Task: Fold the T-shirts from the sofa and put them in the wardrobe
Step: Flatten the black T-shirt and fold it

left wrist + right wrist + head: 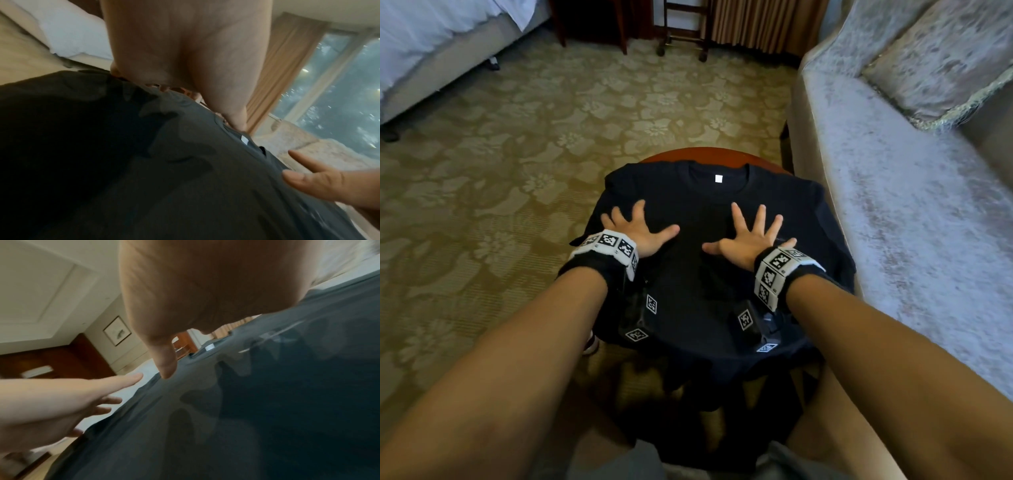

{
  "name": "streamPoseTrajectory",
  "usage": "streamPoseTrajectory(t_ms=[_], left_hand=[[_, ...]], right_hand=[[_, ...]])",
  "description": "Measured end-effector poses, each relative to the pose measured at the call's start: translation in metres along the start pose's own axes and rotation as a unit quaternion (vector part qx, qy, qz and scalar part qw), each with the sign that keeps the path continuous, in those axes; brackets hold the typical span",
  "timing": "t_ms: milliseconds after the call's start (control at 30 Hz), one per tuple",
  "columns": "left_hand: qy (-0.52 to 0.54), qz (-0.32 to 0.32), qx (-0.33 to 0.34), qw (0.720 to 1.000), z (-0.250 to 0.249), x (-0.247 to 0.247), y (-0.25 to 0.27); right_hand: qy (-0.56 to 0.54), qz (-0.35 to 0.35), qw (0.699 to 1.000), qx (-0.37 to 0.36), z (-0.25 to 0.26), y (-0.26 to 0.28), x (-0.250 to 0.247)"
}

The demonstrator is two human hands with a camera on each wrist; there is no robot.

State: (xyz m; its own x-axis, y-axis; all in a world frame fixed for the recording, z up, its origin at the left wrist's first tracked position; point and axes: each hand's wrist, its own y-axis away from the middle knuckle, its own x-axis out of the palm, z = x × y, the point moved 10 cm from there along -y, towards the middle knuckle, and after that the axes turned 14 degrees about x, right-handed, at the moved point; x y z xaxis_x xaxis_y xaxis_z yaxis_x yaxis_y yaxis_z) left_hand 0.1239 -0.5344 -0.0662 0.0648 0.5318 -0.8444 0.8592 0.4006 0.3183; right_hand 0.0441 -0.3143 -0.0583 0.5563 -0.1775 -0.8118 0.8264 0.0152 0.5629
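Observation:
A black T-shirt lies spread face up over a small round wooden table, collar and white neck label at the far side, hem hanging off the near edge. My left hand lies flat on the shirt's left half, fingers spread. On the right half rests my right hand, also flat with fingers splayed. The left wrist view shows the left palm over the dark cloth. In the right wrist view the right palm hovers on the same cloth; the left hand reaches in from the left.
A pale velvet sofa with a cushion stands right against the table. Patterned carpet stretches left and ahead. A bed sits at far left, and a wheeled wooden rack at the back.

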Motion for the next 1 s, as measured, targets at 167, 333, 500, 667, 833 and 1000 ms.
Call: streamPoseTrajectory(t_ms=[167, 333, 500, 667, 833, 1000], left_hand=[[0.208, -0.096, -0.155, 0.961, 0.096, -0.027, -0.020], [0.404, -0.007, -0.168, 0.899, 0.120, -0.018, -0.019], [0.575, 0.042, -0.177, 0.798, 0.098, 0.003, -0.024], [0.618, 0.024, -0.156, 0.770, 0.105, -0.001, -0.040], [0.674, -0.053, -0.158, 0.719, 0.131, -0.012, -0.045], [0.677, -0.083, -0.154, 0.715, 0.127, -0.030, -0.042]], right_hand=[[0.030, 0.036, 0.997, -0.065, 0.093, -0.008, 0.022], [0.078, 0.042, 0.994, -0.071, 0.134, -0.019, 0.060], [0.098, 0.043, 0.993, -0.055, 0.133, -0.024, 0.061], [0.097, 0.041, 0.993, -0.048, 0.135, -0.024, 0.062], [0.097, 0.032, 0.993, -0.054, 0.135, -0.026, 0.061], [0.092, 0.036, 0.993, -0.057, 0.135, -0.027, 0.062]])
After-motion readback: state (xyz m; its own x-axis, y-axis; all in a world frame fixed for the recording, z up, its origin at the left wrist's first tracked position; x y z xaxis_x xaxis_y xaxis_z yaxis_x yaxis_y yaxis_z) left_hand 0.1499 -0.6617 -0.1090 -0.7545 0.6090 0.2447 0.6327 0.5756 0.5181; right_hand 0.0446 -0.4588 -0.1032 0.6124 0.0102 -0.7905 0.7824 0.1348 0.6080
